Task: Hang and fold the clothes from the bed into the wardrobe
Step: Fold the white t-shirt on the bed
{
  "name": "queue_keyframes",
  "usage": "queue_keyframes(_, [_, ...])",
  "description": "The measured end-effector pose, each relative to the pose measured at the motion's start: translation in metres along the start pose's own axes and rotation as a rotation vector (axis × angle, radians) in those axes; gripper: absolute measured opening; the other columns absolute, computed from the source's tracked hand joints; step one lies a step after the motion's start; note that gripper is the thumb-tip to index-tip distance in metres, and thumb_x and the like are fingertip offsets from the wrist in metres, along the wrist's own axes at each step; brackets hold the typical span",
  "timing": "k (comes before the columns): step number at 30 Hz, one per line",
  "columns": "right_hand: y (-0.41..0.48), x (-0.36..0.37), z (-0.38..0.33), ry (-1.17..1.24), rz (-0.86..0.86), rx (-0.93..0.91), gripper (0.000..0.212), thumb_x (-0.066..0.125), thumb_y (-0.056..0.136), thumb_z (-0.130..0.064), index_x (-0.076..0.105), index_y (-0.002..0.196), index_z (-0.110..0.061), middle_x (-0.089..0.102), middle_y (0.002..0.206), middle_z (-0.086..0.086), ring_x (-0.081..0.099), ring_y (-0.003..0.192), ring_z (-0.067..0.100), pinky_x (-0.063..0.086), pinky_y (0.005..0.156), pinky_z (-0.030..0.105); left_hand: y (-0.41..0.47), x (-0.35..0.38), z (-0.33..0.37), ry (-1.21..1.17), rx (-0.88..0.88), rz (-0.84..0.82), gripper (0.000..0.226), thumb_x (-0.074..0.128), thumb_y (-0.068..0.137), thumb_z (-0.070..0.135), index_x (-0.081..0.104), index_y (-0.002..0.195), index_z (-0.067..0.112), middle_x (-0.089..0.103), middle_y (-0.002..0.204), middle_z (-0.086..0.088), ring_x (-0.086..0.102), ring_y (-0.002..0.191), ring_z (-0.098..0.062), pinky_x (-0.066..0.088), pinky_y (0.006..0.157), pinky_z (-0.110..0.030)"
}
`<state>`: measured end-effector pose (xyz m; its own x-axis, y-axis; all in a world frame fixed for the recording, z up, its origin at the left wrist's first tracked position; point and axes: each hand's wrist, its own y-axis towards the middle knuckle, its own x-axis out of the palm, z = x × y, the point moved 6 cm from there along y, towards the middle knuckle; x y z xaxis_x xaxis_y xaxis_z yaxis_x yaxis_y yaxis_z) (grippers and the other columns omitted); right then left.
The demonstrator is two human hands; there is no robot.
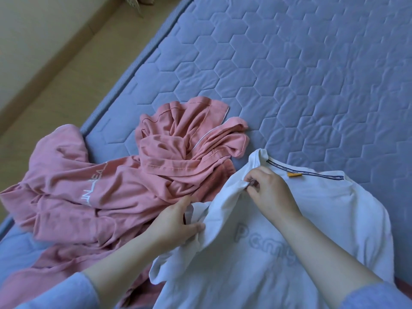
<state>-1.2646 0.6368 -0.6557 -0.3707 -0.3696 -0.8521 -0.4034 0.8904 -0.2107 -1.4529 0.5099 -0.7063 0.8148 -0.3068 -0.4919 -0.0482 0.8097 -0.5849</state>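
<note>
Both grips closed on the shirt point(334, 210): left hand point(178, 224) clutches a fold, right hand point(267, 190) pinches near the collar. Soft, light, floppy; I'd take it by the shoulders.

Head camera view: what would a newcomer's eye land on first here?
At bottom centre, the left hand grips and the right hand pinches a white T-shirt near its collar. Left of it lies a crumpled heap of pink clothes, all on a blue-grey quilted mattress.

One bed point(289, 63) carries one white T-shirt point(278, 253) and two pink garments: one lettered top point(73, 190), one crumpled piece point(189, 139). Two hands appear: left hand point(176, 224), right hand point(269, 190).
</note>
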Motion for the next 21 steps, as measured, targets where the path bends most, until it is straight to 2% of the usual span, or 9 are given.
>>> queue_keyframes(2, [-0.002,-0.001,-0.001,0.011,0.008,0.001,0.008,0.062,0.085,-0.005,0.064,0.089,-0.011,0.061,0.098,-0.001,0.06,0.082,0.02,0.047,0.072,0.034,-0.002,-0.003,0.002,0.005,0.012,0.085,0.023,0.069,0.08,0.037,0.049,0.08,0.026,0.052,0.067,0.011,0.049,0.055,-0.002,0.032,0.05,-0.017])
queue_keyframes(4, [-0.003,-0.003,-0.003,0.039,0.027,0.006,0.008,0.062,0.085,-0.004,0.063,0.088,-0.011,0.06,0.098,-0.001,0.059,0.08,0.019,0.049,0.073,0.036,-0.004,-0.011,0.005,-0.026,0.042,0.206,0.029,0.062,0.083,0.027,0.041,0.067,0.016,0.043,0.06,0.008,0.041,0.055,-0.009,0.029,0.05,-0.022])
queue_keyframes(6, [-0.002,-0.006,-0.005,0.058,0.058,0.007,0.009,0.062,0.084,-0.001,0.064,0.088,-0.01,0.06,0.098,0.0,0.059,0.077,0.02,0.049,0.073,0.037,-0.007,-0.025,0.007,-0.151,0.043,0.299,0.023,0.058,0.087,0.018,0.044,0.069,0.013,0.046,0.06,0.007,0.041,0.058,-0.008,0.036,0.055,-0.022])
queue_keyframes(9, [0.008,-0.011,-0.014,0.079,0.084,0.004,0.009,0.062,0.084,-0.001,0.065,0.088,-0.009,0.06,0.098,0.002,0.059,0.08,0.022,0.049,0.075,0.039,-0.013,-0.062,0.003,-0.354,0.004,0.471,0.007,0.052,0.095,0.016,0.056,0.092,0.012,0.063,0.08,0.0,0.054,0.072,-0.008,0.045,0.073,-0.031])
queue_keyframes(11, [0.019,-0.013,-0.026,0.084,0.103,-0.018,0.004,0.065,0.085,-0.004,0.065,0.086,-0.008,0.059,0.093,0.002,0.056,0.084,0.023,0.048,0.076,0.04,-0.016,-0.096,0.003,-0.336,0.042,0.631,0.007,0.05,0.096,0.014,0.054,0.092,0.01,0.06,0.077,-0.001,0.049,0.066,0.002,0.04,0.067,-0.017])
queue_keyframes(13, [0.033,-0.015,-0.04,0.101,0.132,-0.016,0.003,0.067,0.086,-0.007,0.064,0.085,-0.008,0.057,0.09,0.0,0.054,0.084,0.023,0.047,0.076,0.038,-0.015,-0.127,0.007,-0.232,0.089,0.72,0.009,0.05,0.095,0.013,0.048,0.086,0.011,0.052,0.065,0.001,0.044,0.057,-0.001,0.036,0.055,-0.017])
queue_keyframes(17, [0.058,-0.003,-0.066,0.198,0.131,0.047,0.013,0.061,0.086,-0.001,0.064,0.097,-0.007,0.058,0.103,0.007,0.059,0.091,0.028,0.047,0.082,0.037,-0.004,-0.17,-0.003,-0.099,0.067,0.813,0.029,0.048,0.097,0.018,0.031,0.073,0.02,0.035,0.053,0.005,0.034,0.049,-0.012,0.029,0.049,-0.034])
queue_keyframes(19, [0.062,0.006,-0.073,0.248,0.124,0.124,0.024,0.06,0.087,-0.002,0.059,0.11,-0.007,0.054,0.114,0.01,0.058,0.097,0.029,0.048,0.089,0.041,0.004,-0.174,-0.015,-0.127,0.0,0.777,0.025,0.048,0.097,0.023,0.037,0.075,0.023,0.045,0.057,0.006,0.042,0.055,-0.017,0.03,0.051,-0.034])
queue_keyframes(21, [0.059,0.014,-0.069,0.259,0.158,0.221,0.024,0.061,0.089,-0.007,0.057,0.113,-0.006,0.056,0.114,0.012,0.059,0.098,0.03,0.046,0.089,0.039,0.013,-0.164,-0.031,-0.217,-0.137,0.644,0.018,0.054,0.094,0.038,0.051,0.089,0.021,0.06,0.073,0.006,0.056,0.068,-0.018,0.038,0.057,-0.032])
